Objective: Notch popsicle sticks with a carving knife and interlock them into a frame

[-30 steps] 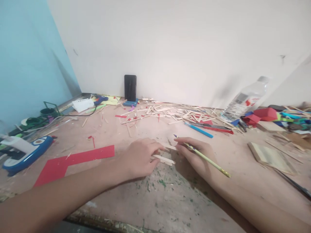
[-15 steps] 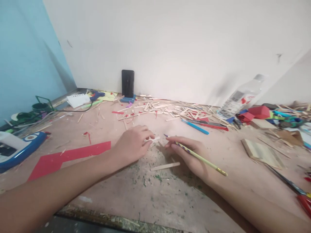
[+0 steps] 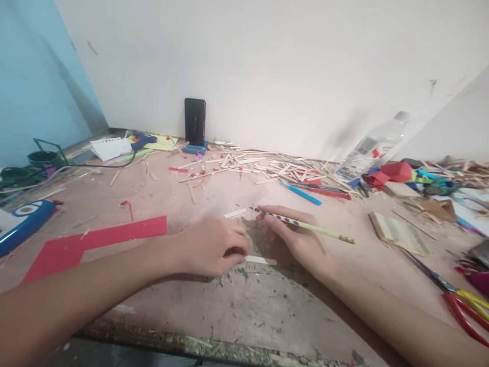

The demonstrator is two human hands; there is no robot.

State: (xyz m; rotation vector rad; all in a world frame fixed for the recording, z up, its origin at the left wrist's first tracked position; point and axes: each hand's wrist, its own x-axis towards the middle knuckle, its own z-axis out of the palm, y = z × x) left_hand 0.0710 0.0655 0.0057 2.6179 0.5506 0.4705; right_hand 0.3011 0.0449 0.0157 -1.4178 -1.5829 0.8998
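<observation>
My left hand (image 3: 214, 247) rests on the table with its fingers curled over the left end of a pale wooden stick (image 3: 261, 260) lying flat. My right hand (image 3: 296, 237) lies just right of it and holds a yellow-green pencil (image 3: 305, 225) with purple dots, its tip pointing left. A second short wooden stick (image 3: 235, 213) lies loose on the table just beyond both hands.
A heap of wooden sticks (image 3: 267, 171) spreads along the back wall beside a black phone (image 3: 194, 122) on a stand. A red paper strip (image 3: 95, 239) lies left, a plastic bottle (image 3: 369, 148) and coloured scraps right, a wooden block (image 3: 397, 233) and red-handled scissors (image 3: 464, 306) at the right edge.
My left hand let go of the short stick farther out and drew back toward me onto the stick lying nearer. My right hand tilted the pencil flatter. The camera shifted slightly.
</observation>
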